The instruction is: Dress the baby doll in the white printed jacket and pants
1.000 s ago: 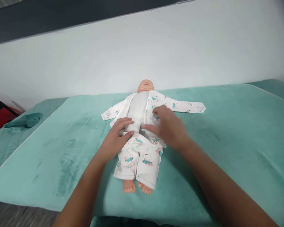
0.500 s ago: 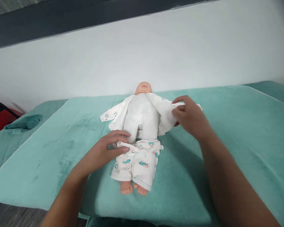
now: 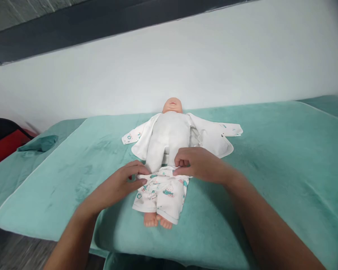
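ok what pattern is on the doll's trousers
White trousers with small teal and pink cartoon animal prints, seen in the head view.

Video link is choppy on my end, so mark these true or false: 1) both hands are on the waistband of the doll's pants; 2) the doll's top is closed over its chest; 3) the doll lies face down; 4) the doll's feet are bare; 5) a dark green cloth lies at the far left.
1) True: the left hand and the right hand both pinch the waistband of the printed pants.
2) False: the top lies spread open at both sides of the doll.
3) False: it lies face up.
4) True: the bare feet stick out below the pant legs.
5) True: the dark green cloth lies at the left on the teal bedding.
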A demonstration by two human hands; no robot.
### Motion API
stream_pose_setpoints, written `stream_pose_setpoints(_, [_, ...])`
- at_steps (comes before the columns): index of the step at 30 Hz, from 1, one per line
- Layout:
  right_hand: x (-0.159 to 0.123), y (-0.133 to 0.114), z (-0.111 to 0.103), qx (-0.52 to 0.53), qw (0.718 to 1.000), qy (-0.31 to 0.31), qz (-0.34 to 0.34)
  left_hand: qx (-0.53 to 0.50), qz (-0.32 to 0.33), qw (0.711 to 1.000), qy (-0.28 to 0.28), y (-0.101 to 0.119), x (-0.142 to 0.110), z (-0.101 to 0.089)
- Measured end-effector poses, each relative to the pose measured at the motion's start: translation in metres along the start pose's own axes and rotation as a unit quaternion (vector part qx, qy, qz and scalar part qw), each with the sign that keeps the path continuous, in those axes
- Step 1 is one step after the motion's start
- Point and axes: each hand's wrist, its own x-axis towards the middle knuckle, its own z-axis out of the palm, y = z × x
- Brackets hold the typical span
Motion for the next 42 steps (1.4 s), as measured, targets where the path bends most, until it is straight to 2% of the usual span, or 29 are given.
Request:
stream_pose_setpoints(3, [0.003, -0.003, 0.01, 0.009, 1.0, -0.012, -0.024, 0.034, 0.03, 0.999, -0.001, 0.004, 0.002, 0.0])
stream_pose_setpoints(5, [0.003, -0.003, 0.013, 0.017, 0.999, -0.005, -0.044, 0.072, 0.07, 0.994, 0.04, 0.002, 0.008, 0.005])
stream_pose_setpoints(7, [0.003, -0.004, 0.016, 0.017, 0.998, 0.017, -0.066, 0.11, 0.121, 0.975, 0.151, -0.004, 0.017, 0.013])
stream_pose_setpoints(10, [0.007, -0.009, 0.024, 0.009, 0.994, 0.063, -0.083, 0.16, 0.168, 0.913, 0.336, -0.013, 0.035, 0.028])
stream_pose_setpoints(12, [0.01, -0.009, 0.03, 0.01, 0.99, 0.12, -0.073, 0.172, 0.154, 0.895, 0.382, -0.016, 0.048, 0.035])
stream_pose_setpoints(14, [0.014, -0.005, 0.034, -0.006, 0.981, 0.189, -0.046, 0.169, 0.119, 0.906, 0.371, -0.015, 0.058, 0.038])
stream_pose_setpoints(19, [0.016, 0.028, 0.024, -0.135, 0.934, 0.328, 0.045, 0.116, 0.058, 0.96, 0.247, -0.013, 0.064, 0.03])
stream_pose_setpoints(21, [0.016, 0.041, 0.016, -0.107, 0.923, 0.365, 0.064, 0.066, 0.04, 0.972, 0.221, -0.013, 0.061, 0.024])
stream_pose_setpoints(23, [0.017, 0.046, 0.011, -0.02, 0.935, 0.35, 0.057, 0.016, 0.021, 0.982, 0.186, -0.013, 0.057, 0.018])
stream_pose_setpoints(25, [0.017, 0.041, 0.011, 0.049, 0.961, 0.271, 0.027, -0.035, -0.003, 0.989, 0.141, -0.012, 0.055, 0.013])
stream_pose_setpoints(27, [0.018, 0.03, 0.015, 0.05, 0.98, 0.19, -0.011, -0.074, -0.014, 0.991, 0.106, -0.011, 0.053, 0.009])
stream_pose_setpoints(29, [0.017, 0.019, 0.019, 0.018, 0.988, 0.149, -0.035, -0.083, 0.009, 0.992, 0.09, -0.009, 0.053, 0.008])
stream_pose_setpoints(31, [0.016, 0.012, 0.021, 0.002, 0.989, 0.138, -0.05, -0.07, 0.047, 0.991, 0.1, -0.007, 0.054, 0.009])
stream_pose_setpoints(32, [0.015, 0.009, 0.021, 0.003, 0.989, 0.136, -0.057, -0.068, 0.065, 0.988, 0.124, -0.005, 0.055, 0.01])
stream_pose_setpoints(35, [0.015, 0.006, 0.022, 0.014, 0.989, 0.143, -0.047, -0.103, 0.097, 0.96, 0.241, 0.001, 0.06, 0.016])
stream_pose_setpoints(37, [0.015, 0.007, 0.022, 0.029, 0.989, 0.145, -0.01, -0.144, 0.09, 0.944, 0.284, 0.005, 0.064, 0.02])
stream_pose_setpoints(40, [0.015, 0.012, 0.022, 0.038, 0.987, 0.151, 0.046, -0.169, 0.04, 0.951, 0.256, 0.009, 0.07, 0.025])
stream_pose_setpoints(42, [0.015, 0.019, 0.02, 0.007, 0.98, 0.187, 0.073, -0.142, 0.026, 0.964, 0.223, 0.01, 0.073, 0.024])
